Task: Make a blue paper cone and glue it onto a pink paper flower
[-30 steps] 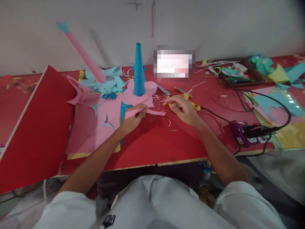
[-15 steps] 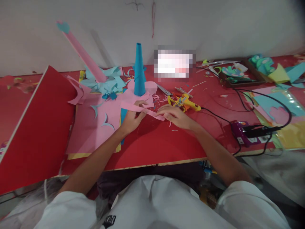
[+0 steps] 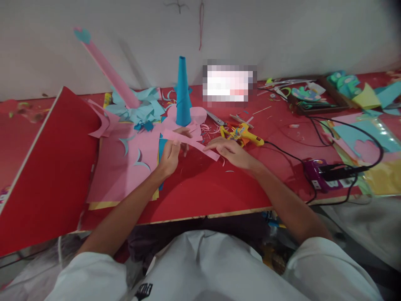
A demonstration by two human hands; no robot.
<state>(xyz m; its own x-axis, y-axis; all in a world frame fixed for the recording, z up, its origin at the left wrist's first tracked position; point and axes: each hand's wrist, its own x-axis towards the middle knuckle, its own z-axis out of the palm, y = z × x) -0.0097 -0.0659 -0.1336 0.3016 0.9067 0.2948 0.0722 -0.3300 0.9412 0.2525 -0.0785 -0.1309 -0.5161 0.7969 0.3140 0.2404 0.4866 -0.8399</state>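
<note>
A narrow pink paper strip (image 3: 196,145) runs slantwise between my two hands above the red table. My left hand (image 3: 171,154) pinches it towards its left end, thumb on the near side and fingers behind. At the right part of the strip, my right hand (image 3: 230,151) is closed with its fingertips on the paper's edge. Just beyond the strip stands a blue paper cone (image 3: 183,94), upright on a pink scalloped paper base (image 3: 199,113). Thin pink paper scraps (image 3: 206,128) lie beside that base.
A yellow glue gun (image 3: 252,136) and scissors (image 3: 216,118) lie behind my right hand. Pink sheets (image 3: 125,184) with blue offcuts are at left, near a leaning red board (image 3: 53,179). A pink paper tube (image 3: 109,71) rises behind. A purple power box (image 3: 319,179) with cables sits right.
The strip has turned its flat face more towards me, and its right end has dropped slightly. My left hand has shifted a little left and changed its finger hold; my right hand barely moved.
</note>
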